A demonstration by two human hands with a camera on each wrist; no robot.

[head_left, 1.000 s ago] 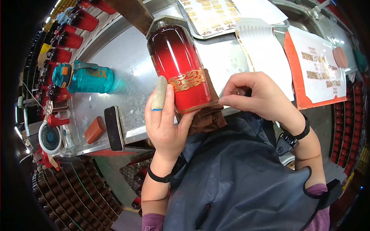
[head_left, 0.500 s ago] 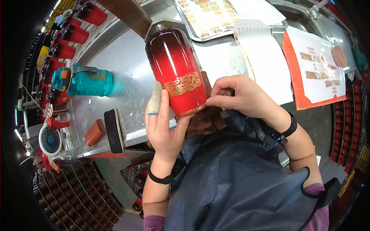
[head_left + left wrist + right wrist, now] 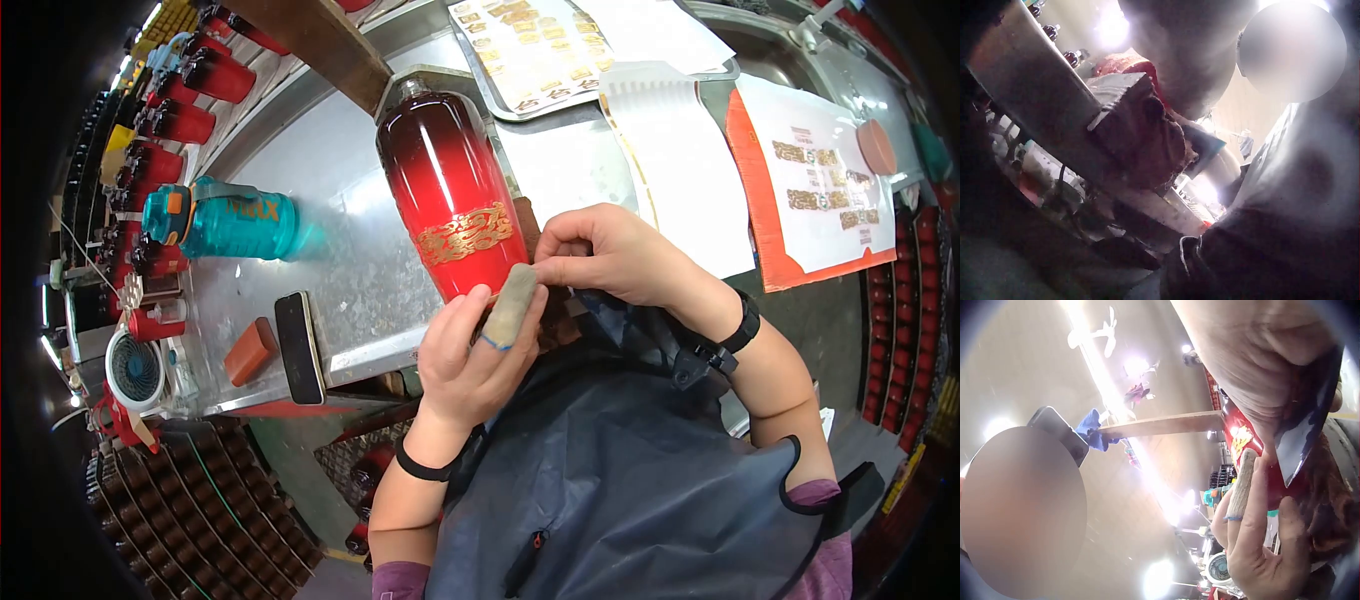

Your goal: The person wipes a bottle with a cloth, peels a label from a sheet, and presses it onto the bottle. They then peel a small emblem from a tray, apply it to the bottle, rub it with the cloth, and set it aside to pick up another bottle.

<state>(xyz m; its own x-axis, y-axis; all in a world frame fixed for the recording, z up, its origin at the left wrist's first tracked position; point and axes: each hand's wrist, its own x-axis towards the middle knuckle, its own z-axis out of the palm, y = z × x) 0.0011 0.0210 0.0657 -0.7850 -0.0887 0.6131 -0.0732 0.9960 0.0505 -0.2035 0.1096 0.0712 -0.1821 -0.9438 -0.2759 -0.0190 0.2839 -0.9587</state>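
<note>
In the head view, a glossy red bottle [image 3: 440, 160], dark towards its neck, lies tilted with a gold patterned band [image 3: 465, 232] near its base. My left hand [image 3: 475, 350] grips the base end; a pale cover [image 3: 510, 310] sits on one finger. My right hand [image 3: 615, 255] is beside the base, thumb and index tips together near the covered fingertip, with no object visible between them. The right wrist view shows the left hand's [image 3: 1266, 550] fingers on the bottle and the thumb near its base. Neither hand is discernible in the left wrist view.
A teal water bottle [image 3: 245, 222], brown case [image 3: 250, 352] and phone [image 3: 300, 347] lie left on the metal table [image 3: 345, 290]. A wooden beam [image 3: 320, 45] crosses above the neck. Printed sheets [image 3: 540, 50], white paper [image 3: 685, 170] and a red-edged board [image 3: 765, 240] are right.
My left hand has moved right and down along the base, bringing its covered finger beside my right fingertips. The bottle and right hand have shifted left, with the bottle's base now partly hidden.
</note>
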